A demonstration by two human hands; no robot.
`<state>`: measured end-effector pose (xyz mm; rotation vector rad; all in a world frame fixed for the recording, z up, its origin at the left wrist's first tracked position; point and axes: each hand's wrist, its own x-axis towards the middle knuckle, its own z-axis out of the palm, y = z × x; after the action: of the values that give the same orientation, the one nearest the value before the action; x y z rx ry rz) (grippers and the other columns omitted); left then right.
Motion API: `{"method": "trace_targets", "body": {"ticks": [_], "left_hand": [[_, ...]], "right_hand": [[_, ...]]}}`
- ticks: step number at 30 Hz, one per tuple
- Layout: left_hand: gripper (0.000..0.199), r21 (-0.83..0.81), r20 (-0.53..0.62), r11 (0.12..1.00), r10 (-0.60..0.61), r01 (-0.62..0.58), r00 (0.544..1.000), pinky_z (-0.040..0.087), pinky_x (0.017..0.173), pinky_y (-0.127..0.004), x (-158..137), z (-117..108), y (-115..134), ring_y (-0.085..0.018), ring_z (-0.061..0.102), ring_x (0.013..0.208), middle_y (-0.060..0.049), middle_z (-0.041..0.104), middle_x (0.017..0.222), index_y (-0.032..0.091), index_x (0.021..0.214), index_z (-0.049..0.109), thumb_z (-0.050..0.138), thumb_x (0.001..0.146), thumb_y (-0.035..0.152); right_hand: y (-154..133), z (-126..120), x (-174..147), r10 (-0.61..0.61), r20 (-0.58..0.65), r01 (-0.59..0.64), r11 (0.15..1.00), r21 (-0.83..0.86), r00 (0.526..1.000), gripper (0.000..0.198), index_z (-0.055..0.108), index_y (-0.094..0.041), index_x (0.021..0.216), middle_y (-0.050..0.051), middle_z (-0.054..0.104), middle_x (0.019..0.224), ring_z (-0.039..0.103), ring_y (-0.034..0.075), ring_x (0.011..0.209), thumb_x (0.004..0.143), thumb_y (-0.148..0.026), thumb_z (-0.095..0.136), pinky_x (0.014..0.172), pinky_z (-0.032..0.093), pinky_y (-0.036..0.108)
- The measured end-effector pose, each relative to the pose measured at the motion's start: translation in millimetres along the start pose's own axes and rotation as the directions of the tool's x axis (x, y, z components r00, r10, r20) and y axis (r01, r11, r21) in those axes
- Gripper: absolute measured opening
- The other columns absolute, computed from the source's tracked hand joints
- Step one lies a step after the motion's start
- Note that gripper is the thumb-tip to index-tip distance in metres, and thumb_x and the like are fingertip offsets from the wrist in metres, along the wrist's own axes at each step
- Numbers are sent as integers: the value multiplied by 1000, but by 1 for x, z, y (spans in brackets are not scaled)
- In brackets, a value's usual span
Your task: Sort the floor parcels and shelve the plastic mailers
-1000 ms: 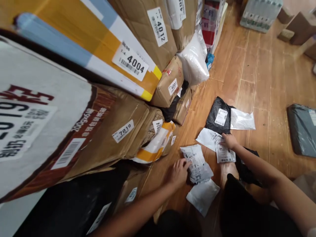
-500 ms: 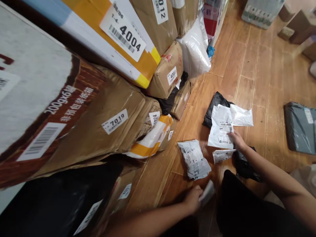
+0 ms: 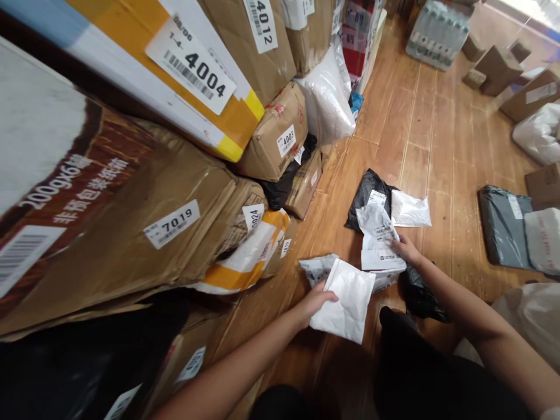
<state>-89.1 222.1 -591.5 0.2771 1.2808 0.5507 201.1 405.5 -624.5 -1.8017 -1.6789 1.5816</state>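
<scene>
My left hand (image 3: 318,303) is closed on a plain white mailing bag (image 3: 347,300), thumb on top, held above the floor. Partly hidden behind it lies a printed grey-white mailer (image 3: 317,267). With my right hand (image 3: 406,249) I pinch the edge of a labelled white mailing bag (image 3: 380,236), which looks bent. Under that bag shows another white packet (image 3: 385,279). Beyond it are a black plastic parcel (image 3: 367,188) and a small white packet (image 3: 410,209). A black bag (image 3: 422,294) sits by my right forearm.
Stacked cartons with number labels, among them a brown box (image 3: 196,204) and a yellow-white box (image 3: 196,64), rise at left. On the wooden floor (image 3: 450,146) at right stand a dark grey parcel (image 3: 503,227), wrapped bottles (image 3: 437,35) and small brown boxes (image 3: 499,70).
My left hand has raised its white mailing bag and turned it broad side up, over the grey-white mailer. The bag in my right hand has bent. The whole view has shifted slightly.
</scene>
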Motion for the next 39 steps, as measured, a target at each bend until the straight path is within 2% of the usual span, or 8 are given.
{"method": "trace_targets", "body": {"ticks": [7,14,22,24,27,31,34,39], "left_hand": [[48,-84,-123,992,86,-96,989,58,89,-37,27,6,-13,-27,72,105,-9,77,116,17,118,62,60,70,17],[53,265,23,935,237,-234,971,52,106,-40,58,52,-39,-24,68,116,-19,67,135,12,127,53,63,75,8],[42,62,-121,986,161,-154,980,53,104,-41,39,-2,-8,-26,64,126,-17,68,134,17,116,64,52,90,48],[64,-174,-9,983,54,-54,999,57,99,-43,31,-18,11,-28,63,129,-17,67,137,17,120,64,35,93,68],[70,-345,193,937,7,61,981,58,95,-48,24,-28,20,-32,68,120,-14,74,126,19,113,69,49,83,79],[56,-120,-126,991,51,-66,991,59,93,-43,30,-19,-13,-32,75,101,-15,80,107,12,104,72,82,67,54],[50,-27,-376,987,137,-159,916,54,102,-39,33,-14,-44,-29,70,115,-17,74,125,9,120,65,64,86,46],[43,255,-542,954,274,-155,795,49,110,-36,23,-24,-65,-26,64,125,-16,69,134,14,128,56,36,98,36]], "right_hand": [[-3,-52,-6,135,10,-108,833,-543,991,31,69,-20,74,10,74,76,70,35,81,46,-19,82,76,55,46],[-54,32,36,-147,87,149,492,-858,985,74,55,-11,138,23,61,138,59,38,123,69,-25,80,98,53,45],[-71,26,43,-271,66,206,530,-823,960,32,65,-12,109,19,68,114,61,30,113,91,-11,39,103,50,45],[-58,38,13,-462,200,453,542,-707,864,31,64,-18,106,14,67,110,59,27,114,90,-12,38,113,44,47],[-29,79,-40,-657,577,874,348,-339,485,23,63,-24,91,7,65,90,59,23,99,92,-16,41,121,36,51],[4,119,-84,-478,856,974,191,-120,199,18,67,-24,94,7,70,97,60,22,101,94,-21,49,121,35,49],[18,109,-88,-493,820,937,320,-141,292,28,67,-21,112,12,70,113,60,25,111,93,-38,59,116,40,50],[41,75,-71,-316,182,353,654,-670,931,60,54,-13,134,24,58,132,53,37,123,89,-51,63,109,44,55]]}}
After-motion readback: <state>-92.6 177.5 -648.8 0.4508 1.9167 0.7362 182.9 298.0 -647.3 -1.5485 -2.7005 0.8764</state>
